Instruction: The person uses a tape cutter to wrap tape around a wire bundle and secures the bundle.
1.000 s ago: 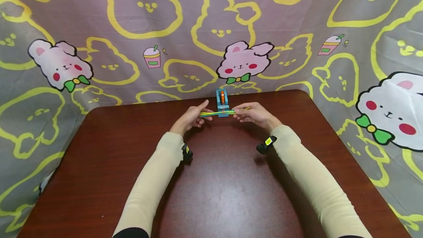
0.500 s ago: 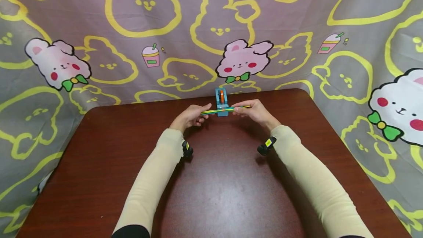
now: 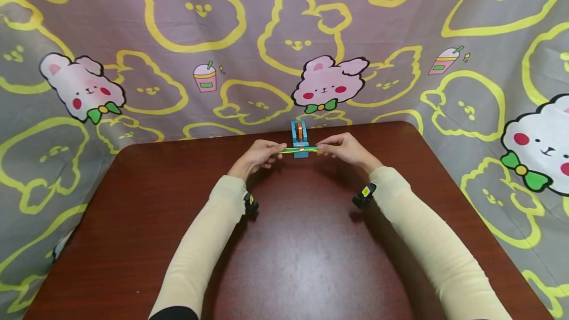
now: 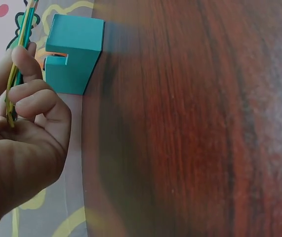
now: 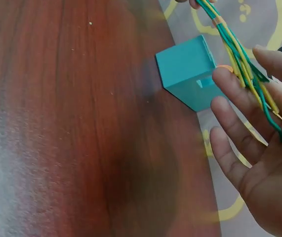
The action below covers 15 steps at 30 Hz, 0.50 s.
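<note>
A bundle of thin green and yellow wires [image 3: 291, 150] is held level in front of the teal tape dispenser [image 3: 301, 155]. A tan band of tape [image 5: 219, 20] wraps the bundle near its middle. My left hand [image 3: 259, 154] pinches one end between thumb and fingers; in the left wrist view the wires [image 4: 23, 34] run through its grip. My right hand [image 3: 345, 149] is at the other end. In the right wrist view its fingers are spread and loose, and the fanned wire ends [image 5: 254, 81] lie between thumb and index finger.
The dispenser, with an orange roll [image 3: 300, 131] in it, stands near the back edge of the brown wooden table [image 3: 293, 241]. Behind the table and at its sides hangs a patterned curtain [image 3: 249, 23]. Small black wrist cameras sit below both hands.
My right hand has loosened its grip and the wire ends no longer show past its fingers. The left thumb has come down onto the bundle. The dispenser stays in place.
</note>
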Each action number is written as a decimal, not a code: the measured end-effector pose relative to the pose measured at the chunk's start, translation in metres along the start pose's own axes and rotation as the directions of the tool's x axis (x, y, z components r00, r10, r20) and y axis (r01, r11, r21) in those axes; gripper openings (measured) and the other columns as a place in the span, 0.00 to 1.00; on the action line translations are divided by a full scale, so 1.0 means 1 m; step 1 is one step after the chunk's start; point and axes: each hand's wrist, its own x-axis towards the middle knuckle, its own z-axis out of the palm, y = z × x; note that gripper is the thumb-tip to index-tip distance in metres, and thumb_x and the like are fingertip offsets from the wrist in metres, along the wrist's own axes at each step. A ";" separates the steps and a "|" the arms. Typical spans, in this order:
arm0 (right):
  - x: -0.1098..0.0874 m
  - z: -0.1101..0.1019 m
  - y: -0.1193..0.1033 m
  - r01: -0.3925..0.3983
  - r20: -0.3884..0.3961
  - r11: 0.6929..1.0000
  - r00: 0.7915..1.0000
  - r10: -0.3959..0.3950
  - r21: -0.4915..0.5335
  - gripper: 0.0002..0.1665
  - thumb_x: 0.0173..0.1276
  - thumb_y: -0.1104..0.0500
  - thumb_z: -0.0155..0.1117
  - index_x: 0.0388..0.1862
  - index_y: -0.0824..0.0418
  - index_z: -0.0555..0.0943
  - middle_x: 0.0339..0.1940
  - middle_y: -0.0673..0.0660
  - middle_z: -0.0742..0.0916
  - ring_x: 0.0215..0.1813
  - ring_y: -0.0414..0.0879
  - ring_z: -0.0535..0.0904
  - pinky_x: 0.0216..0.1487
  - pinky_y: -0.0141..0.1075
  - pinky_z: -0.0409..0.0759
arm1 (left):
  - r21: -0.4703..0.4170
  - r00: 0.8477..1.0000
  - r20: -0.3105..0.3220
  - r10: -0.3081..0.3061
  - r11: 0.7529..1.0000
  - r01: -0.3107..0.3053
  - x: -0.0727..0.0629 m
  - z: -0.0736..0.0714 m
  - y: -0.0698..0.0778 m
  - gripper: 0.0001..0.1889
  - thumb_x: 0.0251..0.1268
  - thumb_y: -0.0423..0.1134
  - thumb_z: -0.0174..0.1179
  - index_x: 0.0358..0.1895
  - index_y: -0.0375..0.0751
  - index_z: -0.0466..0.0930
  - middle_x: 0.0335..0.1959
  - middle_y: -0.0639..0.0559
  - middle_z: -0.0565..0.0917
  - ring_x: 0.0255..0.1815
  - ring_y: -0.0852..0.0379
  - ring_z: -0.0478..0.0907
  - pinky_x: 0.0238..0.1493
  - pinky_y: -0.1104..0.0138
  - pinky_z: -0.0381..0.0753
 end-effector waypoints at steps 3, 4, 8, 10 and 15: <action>0.001 -0.002 -0.001 0.016 -0.004 0.998 1.000 -0.016 -0.060 0.18 0.71 0.51 0.68 0.52 0.62 0.88 0.45 0.70 0.87 0.49 0.67 0.80 0.53 0.58 0.77 | 0.006 1.000 -0.006 0.025 1.000 -0.025 0.000 0.000 0.000 0.15 0.71 0.46 0.65 0.49 0.38 0.87 0.26 0.53 0.82 0.18 0.60 0.61 0.21 0.69 0.64; 0.002 -0.003 -0.002 0.023 -0.002 0.996 1.000 -0.023 -0.083 0.18 0.72 0.51 0.68 0.52 0.62 0.88 0.45 0.68 0.88 0.48 0.66 0.80 0.52 0.56 0.77 | 0.006 1.000 -0.009 0.030 1.000 -0.030 -0.001 0.000 0.000 0.15 0.70 0.46 0.65 0.48 0.38 0.87 0.26 0.53 0.83 0.18 0.60 0.61 0.21 0.69 0.64; 0.003 -0.002 -0.005 0.059 0.003 0.984 0.998 -0.059 -0.167 0.15 0.71 0.53 0.68 0.51 0.60 0.88 0.44 0.59 0.90 0.48 0.58 0.81 0.50 0.48 0.78 | 0.001 0.999 -0.022 0.046 0.999 -0.046 -0.001 0.000 0.000 0.14 0.68 0.45 0.67 0.47 0.39 0.88 0.26 0.52 0.84 0.18 0.61 0.62 0.20 0.69 0.64; 0.004 0.000 -0.007 0.075 0.002 0.976 0.997 -0.076 -0.202 0.14 0.71 0.53 0.69 0.50 0.59 0.88 0.44 0.55 0.90 0.48 0.53 0.81 0.50 0.45 0.78 | 0.000 0.998 -0.031 0.055 0.998 -0.055 -0.003 0.000 0.000 0.13 0.67 0.45 0.68 0.46 0.39 0.89 0.26 0.52 0.85 0.18 0.61 0.62 0.20 0.69 0.64; 0.006 0.003 -0.011 0.105 -0.004 0.955 0.994 -0.110 -0.276 0.13 0.70 0.54 0.70 0.48 0.59 0.89 0.45 0.53 0.89 0.45 0.48 0.78 0.46 0.44 0.78 | 0.004 0.995 -0.058 0.079 0.997 -0.079 -0.004 0.002 0.000 0.14 0.66 0.42 0.69 0.49 0.37 0.89 0.27 0.51 0.86 0.18 0.61 0.62 0.19 0.70 0.63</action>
